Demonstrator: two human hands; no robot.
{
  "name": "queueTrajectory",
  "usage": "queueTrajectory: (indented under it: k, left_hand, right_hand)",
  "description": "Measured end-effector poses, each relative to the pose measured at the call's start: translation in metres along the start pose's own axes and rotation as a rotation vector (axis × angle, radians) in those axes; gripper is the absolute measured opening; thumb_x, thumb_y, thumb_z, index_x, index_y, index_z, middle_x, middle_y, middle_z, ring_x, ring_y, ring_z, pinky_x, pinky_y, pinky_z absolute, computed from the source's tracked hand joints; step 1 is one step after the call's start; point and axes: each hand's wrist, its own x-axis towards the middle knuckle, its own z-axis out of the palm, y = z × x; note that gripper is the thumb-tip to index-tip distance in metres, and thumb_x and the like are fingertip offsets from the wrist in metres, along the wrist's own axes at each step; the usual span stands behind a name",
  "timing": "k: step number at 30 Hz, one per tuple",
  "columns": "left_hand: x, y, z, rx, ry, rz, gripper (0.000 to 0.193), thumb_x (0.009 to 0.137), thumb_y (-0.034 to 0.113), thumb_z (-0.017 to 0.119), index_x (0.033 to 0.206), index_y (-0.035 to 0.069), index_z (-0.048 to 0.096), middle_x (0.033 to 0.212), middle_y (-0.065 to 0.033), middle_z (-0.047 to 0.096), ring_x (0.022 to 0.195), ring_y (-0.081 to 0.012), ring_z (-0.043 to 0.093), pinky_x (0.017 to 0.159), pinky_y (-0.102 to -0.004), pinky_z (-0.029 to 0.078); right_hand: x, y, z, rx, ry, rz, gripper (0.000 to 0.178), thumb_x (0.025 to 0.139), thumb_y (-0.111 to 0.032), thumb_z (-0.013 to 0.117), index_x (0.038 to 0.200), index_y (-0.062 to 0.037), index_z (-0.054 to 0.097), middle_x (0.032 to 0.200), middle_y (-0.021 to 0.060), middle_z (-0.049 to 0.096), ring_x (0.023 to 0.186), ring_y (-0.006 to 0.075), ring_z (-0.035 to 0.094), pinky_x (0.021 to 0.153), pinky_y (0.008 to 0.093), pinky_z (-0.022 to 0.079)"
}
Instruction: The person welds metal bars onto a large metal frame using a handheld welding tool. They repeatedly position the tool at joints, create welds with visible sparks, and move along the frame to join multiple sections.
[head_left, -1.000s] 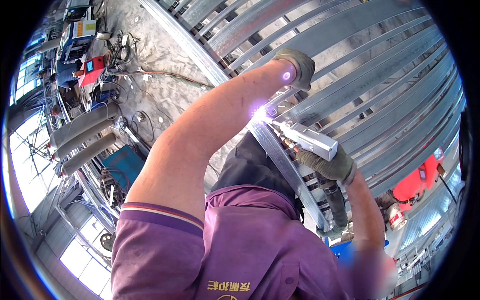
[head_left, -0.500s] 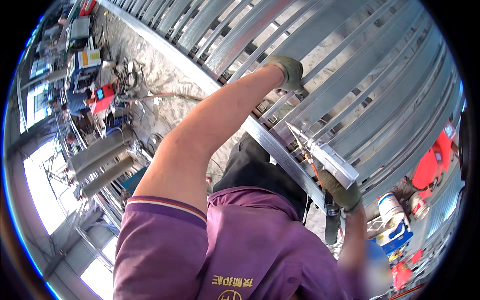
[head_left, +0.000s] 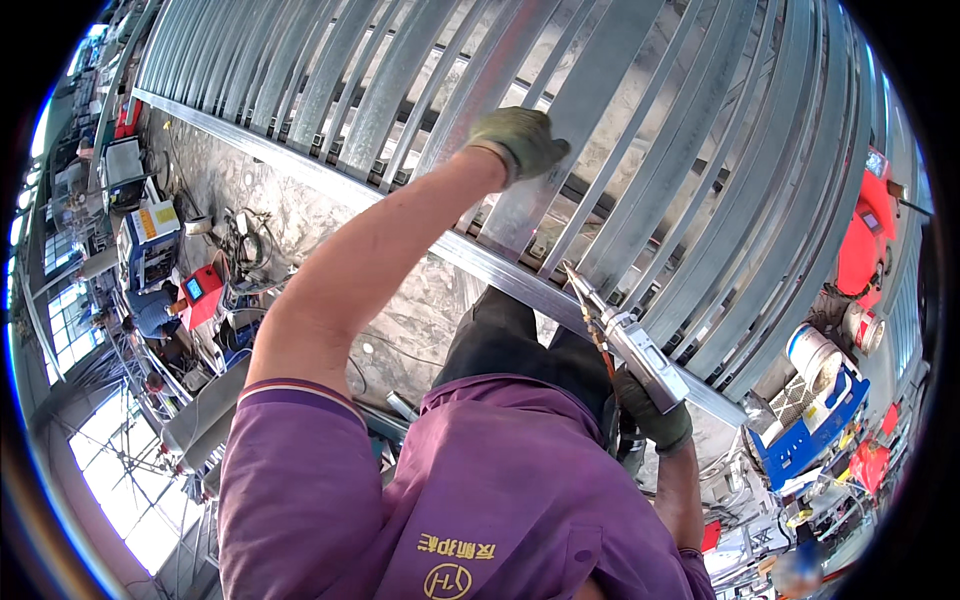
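Observation:
My left hand (head_left: 517,140), in a green-grey glove, is curled on one grey metal slat (head_left: 560,150) of a large steel grille (head_left: 700,180) lying in front of me. My right hand (head_left: 652,412), gloved too, holds a silver welding torch (head_left: 630,340). Its thin nozzle points up and left, with the tip just above the grille's long cross rail (head_left: 500,275). No arc glows at the tip. My purple shirt and dark trousers hide the floor below the rail.
Welding machines, a red box and tangled cables (head_left: 180,270) stand on the concrete floor to the left. Grey pipes (head_left: 200,420) lie at the lower left. A blue crate with a white bucket (head_left: 815,385) and a red machine (head_left: 865,240) sit to the right.
A bright arc glowed at the torch tip by the rail a second ago; it is out now. My left hand has slid further up the slats and the torch has dropped back towards me.

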Motion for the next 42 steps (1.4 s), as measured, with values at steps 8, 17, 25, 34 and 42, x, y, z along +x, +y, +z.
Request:
queueTrajectory:
  k: [8, 17, 25, 34, 42]
  left_hand:
    - [0.016, -0.046, 0.032, 0.179, -0.027, 0.131, 0.052, 0.110, 0.046, 0.053, 0.132, 0.007, 0.080, 0.137, -0.0181, 0.078, 0.129, -0.0363, 0.074, 0.110, -0.0488, 0.057]
    - [0.048, -0.054, 0.059, 0.171, -0.028, 0.162, 0.049, 0.107, 0.045, 0.057, 0.122, 0.006, 0.083, 0.128, -0.0182, 0.081, 0.121, -0.0368, 0.077, 0.102, -0.0466, 0.061]
    - [0.036, -0.046, 0.024, -0.062, -0.213, 0.075, 0.047, 0.104, 0.045, 0.072, 0.112, 0.001, 0.082, 0.086, -0.0113, 0.083, 0.081, -0.0255, 0.082, 0.085, -0.0399, 0.064]
    - [0.030, -0.052, 0.012, -0.269, -0.273, 0.033, 0.053, 0.103, 0.049, 0.077, 0.089, -0.002, 0.084, 0.086, -0.0123, 0.084, 0.077, -0.0259, 0.083, 0.081, -0.0391, 0.066]
    - [0.027, -0.054, 0.008, -0.279, -0.319, -0.013, 0.043, 0.096, 0.042, 0.080, 0.114, 0.003, 0.083, 0.089, -0.0068, 0.085, 0.079, -0.0230, 0.083, 0.078, -0.0379, 0.066]
  right_hand:
    - [0.016, -0.017, 0.022, -0.013, 0.002, -0.004, 0.034, 0.102, -0.018, 0.084, 0.131, -0.0016, 0.077, 0.109, 0.0100, 0.080, 0.096, 0.0200, 0.075, 0.084, 0.0364, 0.060]
    - [0.018, 0.007, 0.024, -0.161, -0.003, -0.230, 0.032, 0.100, -0.020, 0.088, 0.127, -0.0033, 0.079, 0.096, 0.0096, 0.083, 0.083, 0.0203, 0.079, 0.076, 0.0356, 0.062]
    - [0.032, -0.013, -0.002, -0.293, -0.038, -0.226, 0.040, 0.099, -0.022, 0.089, 0.133, -0.0035, 0.078, 0.105, 0.0110, 0.084, 0.093, 0.0223, 0.081, 0.082, 0.0370, 0.063]
    - [0.087, -0.131, -0.043, -0.170, -0.268, 0.167, 0.044, 0.103, -0.020, 0.086, 0.142, -0.0046, 0.073, 0.112, 0.0024, 0.080, 0.099, 0.0106, 0.068, 0.089, 0.0314, 0.059]
    - [0.178, -0.141, -0.036, -0.265, -0.507, 0.080, 0.051, 0.101, -0.031, 0.088, 0.144, -0.0079, 0.073, 0.119, 0.0051, 0.082, 0.104, 0.0132, 0.071, 0.091, 0.0329, 0.060]
